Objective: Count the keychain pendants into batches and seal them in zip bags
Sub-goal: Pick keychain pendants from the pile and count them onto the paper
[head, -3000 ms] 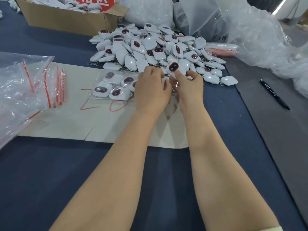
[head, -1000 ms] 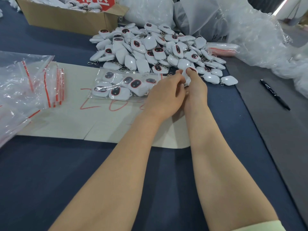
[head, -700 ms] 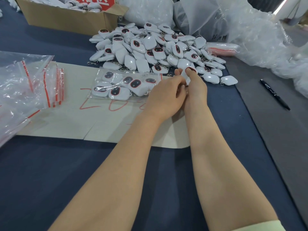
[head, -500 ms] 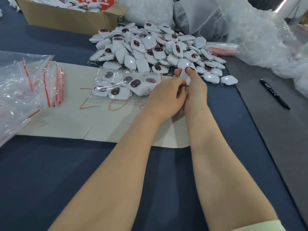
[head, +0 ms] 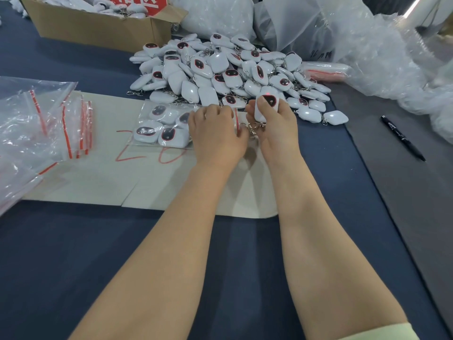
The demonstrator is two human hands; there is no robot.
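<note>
A clear zip bag (head: 161, 123) with several white keychain pendants inside lies on a beige card (head: 98, 177). My left hand (head: 215, 136) grips the bag's red-striped mouth at its right end. My right hand (head: 272, 128) pinches one white pendant (head: 266, 106) with a dark red-rimmed face, its metal clasp hanging just beside the bag's mouth. A big pile of loose pendants (head: 225, 72) lies right behind both hands.
Empty zip bags (head: 41, 123) with red strips are heaped at the left. A cardboard box (head: 98, 28) of more pendants stands at the back left. Crumpled plastic wrap (head: 367, 45) fills the back right. A black pen (head: 402, 137) lies on the grey strip at the right.
My left hand has slid left along the bag's mouth, covering the pendants nearest it. My right hand has drawn a pendant from the pile's edge toward the mouth.
</note>
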